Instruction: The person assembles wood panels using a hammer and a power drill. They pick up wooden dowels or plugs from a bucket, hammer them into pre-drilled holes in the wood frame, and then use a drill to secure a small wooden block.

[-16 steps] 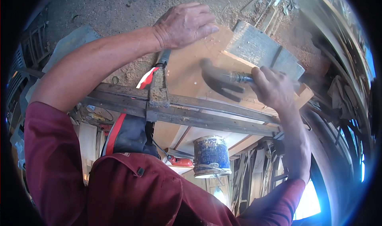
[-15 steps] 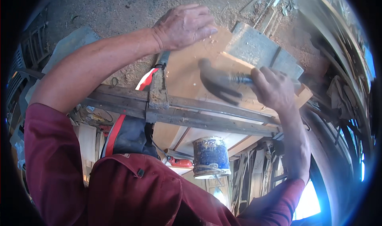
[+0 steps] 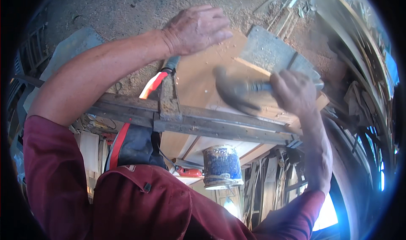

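Note:
My right hand (image 3: 295, 92) is wrapped round the handle of a claw hammer (image 3: 237, 90), its head blurred by motion. The hammer hangs over a light brown wooden panel (image 3: 198, 81) with a thin wood strip (image 3: 253, 66) along its right part. At the panel's far left corner, my left hand (image 3: 198, 28) is closed over the edge, fingers bent and partly hidden. Next to the panel's left side stands a rusty metal clamp (image 3: 170, 94) on a long metal bar (image 3: 228, 130) running across in front.
A grey metal sheet (image 3: 268, 47) lies beyond the panel. Below the bar stands a paint-smeared blue can (image 3: 222, 166), with a red tool (image 3: 189, 172) beside it. Long wood strips (image 3: 359, 41) lean at the right. Sawdust and scraps cover the floor (image 3: 139, 7).
The hammer head has shifted slightly right and down, and my right hand a little to the right. My left hand stays at the panel's corner. The whole view has shifted slightly.

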Demonstrator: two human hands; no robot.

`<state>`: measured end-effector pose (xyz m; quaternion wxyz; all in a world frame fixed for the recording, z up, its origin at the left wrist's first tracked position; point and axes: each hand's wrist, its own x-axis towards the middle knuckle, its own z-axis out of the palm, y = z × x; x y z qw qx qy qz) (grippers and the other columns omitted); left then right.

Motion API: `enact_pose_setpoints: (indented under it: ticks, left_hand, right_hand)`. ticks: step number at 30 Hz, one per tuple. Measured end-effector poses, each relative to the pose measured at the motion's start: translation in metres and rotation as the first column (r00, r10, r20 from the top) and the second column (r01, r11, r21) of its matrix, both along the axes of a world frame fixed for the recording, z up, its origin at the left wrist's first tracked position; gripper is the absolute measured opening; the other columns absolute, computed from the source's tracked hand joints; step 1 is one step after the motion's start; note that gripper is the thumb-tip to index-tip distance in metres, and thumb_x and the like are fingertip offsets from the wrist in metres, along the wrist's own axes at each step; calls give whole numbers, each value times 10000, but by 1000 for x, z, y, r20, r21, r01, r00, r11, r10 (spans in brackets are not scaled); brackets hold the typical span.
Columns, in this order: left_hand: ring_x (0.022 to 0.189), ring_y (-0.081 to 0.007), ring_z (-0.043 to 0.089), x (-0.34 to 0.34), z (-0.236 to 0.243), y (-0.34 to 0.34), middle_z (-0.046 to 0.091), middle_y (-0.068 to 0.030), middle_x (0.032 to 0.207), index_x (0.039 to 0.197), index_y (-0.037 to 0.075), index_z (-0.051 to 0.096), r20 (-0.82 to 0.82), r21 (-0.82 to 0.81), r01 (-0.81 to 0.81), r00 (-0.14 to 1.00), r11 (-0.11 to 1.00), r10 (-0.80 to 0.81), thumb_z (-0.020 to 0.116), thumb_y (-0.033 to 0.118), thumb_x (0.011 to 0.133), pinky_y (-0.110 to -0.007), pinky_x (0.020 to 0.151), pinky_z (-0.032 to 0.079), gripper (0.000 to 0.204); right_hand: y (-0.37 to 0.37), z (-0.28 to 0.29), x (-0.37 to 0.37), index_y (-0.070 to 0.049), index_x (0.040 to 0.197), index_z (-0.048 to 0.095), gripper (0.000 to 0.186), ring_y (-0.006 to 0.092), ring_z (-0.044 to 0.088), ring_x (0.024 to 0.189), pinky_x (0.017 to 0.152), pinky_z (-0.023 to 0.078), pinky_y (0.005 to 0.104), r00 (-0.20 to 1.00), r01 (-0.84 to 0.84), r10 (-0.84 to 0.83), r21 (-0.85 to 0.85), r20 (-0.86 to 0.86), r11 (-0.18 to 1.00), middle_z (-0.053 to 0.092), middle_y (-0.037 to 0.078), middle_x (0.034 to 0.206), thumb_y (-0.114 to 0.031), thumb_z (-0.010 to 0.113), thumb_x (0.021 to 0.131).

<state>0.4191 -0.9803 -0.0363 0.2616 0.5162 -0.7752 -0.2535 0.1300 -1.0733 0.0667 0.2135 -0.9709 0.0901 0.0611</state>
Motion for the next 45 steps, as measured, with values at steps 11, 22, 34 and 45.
enact_pose_setpoints:
  ticks: [11, 22, 34, 45]
  left_hand:
    - [842, -272, 583, 0, 2, 3, 558, -109, 879, 941, 21, 625, -13, 34, -38, 999, 999, 38, 583, 312, 975, -407, 782, 518, 296]
    - [907, -333, 607, 4, 4, -6, 620, -146, 978, 1057, 19, 641, 13, 113, 77, 997, 991, -79, 592, 277, 975, -416, 809, 503, 275]
    - [1031, -381, 598, -6, 27, -16, 620, -159, 1079, 1121, 92, 636, 209, 355, 104, 960, 929, -187, 435, 391, 1038, -466, 902, 474, 369]
    - [896, -202, 659, -119, 196, 15, 657, -105, 1041, 1161, 69, 681, 171, -164, 282, 952, 945, -254, 610, 196, 988, -314, 783, 539, 225]
  right_hand:
    - [15, -5, -3, -128, 930, 498, 262, 200, 594, 554, 461, 483, 364, 984, 60, -58, 4, -167, 998, 489, 29, 663, -289, 684, 840]
    - [28, 74, -16, -138, 939, 539, 265, 256, 605, 565, 476, 468, 389, 896, 422, -435, -129, -94, 897, 554, 46, 719, -349, 690, 887]
    - [341, 297, -121, -24, 951, 588, 177, 54, 491, 608, 543, 391, 241, -437, 836, -888, 300, -143, -460, 557, -18, 703, -152, 702, 904]
    - [702, 268, 9, -90, 835, 477, 208, 66, 453, 417, 402, 377, 231, -920, -269, 57, 521, -387, -810, 468, -23, 564, -142, 648, 941]
